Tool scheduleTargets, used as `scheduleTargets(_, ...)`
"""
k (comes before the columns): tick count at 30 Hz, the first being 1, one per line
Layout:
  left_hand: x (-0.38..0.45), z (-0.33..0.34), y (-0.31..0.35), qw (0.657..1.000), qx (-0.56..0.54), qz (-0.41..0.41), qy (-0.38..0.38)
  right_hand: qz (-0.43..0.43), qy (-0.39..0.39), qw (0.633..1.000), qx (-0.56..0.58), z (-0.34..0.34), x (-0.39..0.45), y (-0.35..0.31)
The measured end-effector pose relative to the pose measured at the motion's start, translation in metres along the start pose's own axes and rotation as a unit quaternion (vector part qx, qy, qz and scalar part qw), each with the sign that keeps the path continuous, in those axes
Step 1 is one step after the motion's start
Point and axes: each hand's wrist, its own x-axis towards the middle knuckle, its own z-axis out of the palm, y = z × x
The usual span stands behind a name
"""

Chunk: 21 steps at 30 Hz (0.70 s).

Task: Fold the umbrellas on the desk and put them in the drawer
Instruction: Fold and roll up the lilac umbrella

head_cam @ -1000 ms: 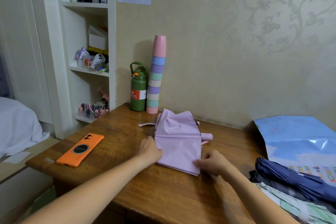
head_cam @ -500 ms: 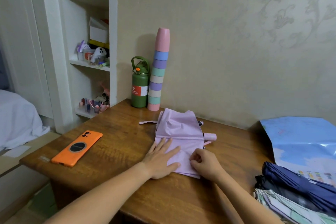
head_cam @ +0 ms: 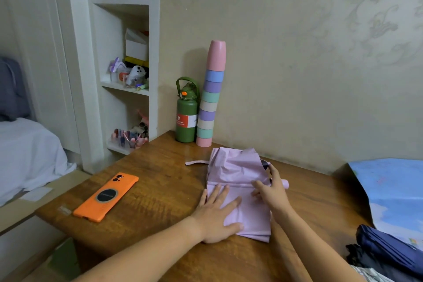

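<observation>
In the head view, my left hand (head_cam: 218, 214), which half a second earlier had only just landed on the pink umbrella (head_cam: 238, 192), lay flat with fingers spread over its near half, while my right hand (head_cam: 271, 190) had slid up to the right edge by the handle, fingers loosely on the cloth, gripping nothing I could make out. I judged I was smoothing pleats before rolling. The canopy lay crumpled at its far end, strap loose, mid-desk (head_cam: 160, 194).

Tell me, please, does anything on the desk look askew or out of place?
Nothing is spilled or damaged. The tall stack of cups leans slightly toward the wall. The pink umbrella is still crumpled at its far end, with its strap lying loose on the desk.
</observation>
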Motion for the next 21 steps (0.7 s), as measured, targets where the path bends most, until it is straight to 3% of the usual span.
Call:
scheduleTargets(2, 0.000, -0.001, 0.000, 1.000, -0.001, 0.001, -0.007, 0.011, 0.003, 1.000, 0.025, 0.000, 0.005, 0.006)
scheduleTargets(6, 0.000, -0.003, 0.001, 1.000, -0.006, 0.000, -0.011, -0.007, 0.003, 0.999, -0.031, 0.001, 0.004, 0.005)
scheduleTargets(9, 0.000, -0.002, 0.001, 1.000, -0.005, -0.003, -0.010, -0.017, -0.065, 0.998, -0.006, 0.002, -0.006, -0.007)
scheduleTargets(12, -0.001, -0.001, 0.002, 1.000, 0.004, 0.003, 0.017, 0.034, -0.145, 0.987, 0.069, -0.005, -0.018, -0.012)
scheduleTargets(17, -0.009, -0.003, 0.012, 0.998, 0.030, -0.043, 0.046, 0.085, -0.237, 0.968, -0.002, -0.031, -0.039, -0.010)
scheduleTargets(21, -0.020, -0.001, 0.010, 0.985, -0.010, -0.106, 0.135, 0.131, -0.272, 0.951, -0.062, -0.047, -0.052, -0.008)
